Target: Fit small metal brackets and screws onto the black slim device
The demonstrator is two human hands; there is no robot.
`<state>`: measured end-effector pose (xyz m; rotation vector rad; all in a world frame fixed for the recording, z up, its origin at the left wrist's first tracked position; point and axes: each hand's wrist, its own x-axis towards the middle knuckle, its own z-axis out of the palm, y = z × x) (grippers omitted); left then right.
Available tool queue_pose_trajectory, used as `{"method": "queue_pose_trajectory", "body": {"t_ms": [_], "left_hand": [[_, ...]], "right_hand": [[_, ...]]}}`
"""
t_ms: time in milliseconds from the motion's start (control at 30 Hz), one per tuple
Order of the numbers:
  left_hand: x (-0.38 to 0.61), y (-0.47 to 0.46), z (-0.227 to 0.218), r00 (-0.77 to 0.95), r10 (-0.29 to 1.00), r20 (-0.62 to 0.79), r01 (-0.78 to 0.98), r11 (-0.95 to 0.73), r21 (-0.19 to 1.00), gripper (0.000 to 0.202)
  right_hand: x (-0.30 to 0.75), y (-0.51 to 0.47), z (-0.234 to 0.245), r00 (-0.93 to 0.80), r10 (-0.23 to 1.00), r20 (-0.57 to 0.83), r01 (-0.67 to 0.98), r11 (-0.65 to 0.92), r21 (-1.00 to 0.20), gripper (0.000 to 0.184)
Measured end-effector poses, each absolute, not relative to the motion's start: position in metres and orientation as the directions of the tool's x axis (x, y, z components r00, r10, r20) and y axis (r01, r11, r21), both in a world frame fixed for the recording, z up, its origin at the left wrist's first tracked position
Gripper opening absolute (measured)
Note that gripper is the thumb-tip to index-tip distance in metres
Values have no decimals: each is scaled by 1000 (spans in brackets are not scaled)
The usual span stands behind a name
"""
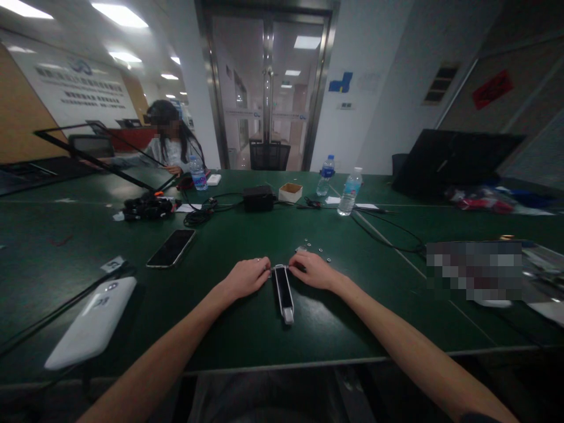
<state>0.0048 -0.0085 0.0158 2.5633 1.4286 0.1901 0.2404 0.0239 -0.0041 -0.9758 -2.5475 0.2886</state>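
Note:
A long, narrow device with a white frame and a black face [283,291] lies on the green table in front of me, its pale end block toward me. My left hand [249,277] is closed at the left of its far end, fingertips pinched together. From the right, my right hand [312,270] is closed at the same end, thumb and fingers pressed together. Whatever is between the fingertips is too small to make out. Several small ring-like pieces [321,250] and a small clear item [301,249] lie just beyond my right hand.
On the left are a phone [171,248] and a white power-bank-like case [93,323]. A black box [258,198] with cables, an open small carton [290,192] and water bottles [351,191] stand farther back. Another person [171,141] sits at the far left.

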Motion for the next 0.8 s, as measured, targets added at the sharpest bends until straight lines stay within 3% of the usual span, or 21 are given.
{"method": "queue_pose_trajectory", "body": {"t_ms": [800], "left_hand": [[4, -9, 19, 521, 854, 6, 824, -505, 257, 20]], "right_hand": [[242, 25, -3, -683, 677, 276, 590, 733, -337, 17]]}}
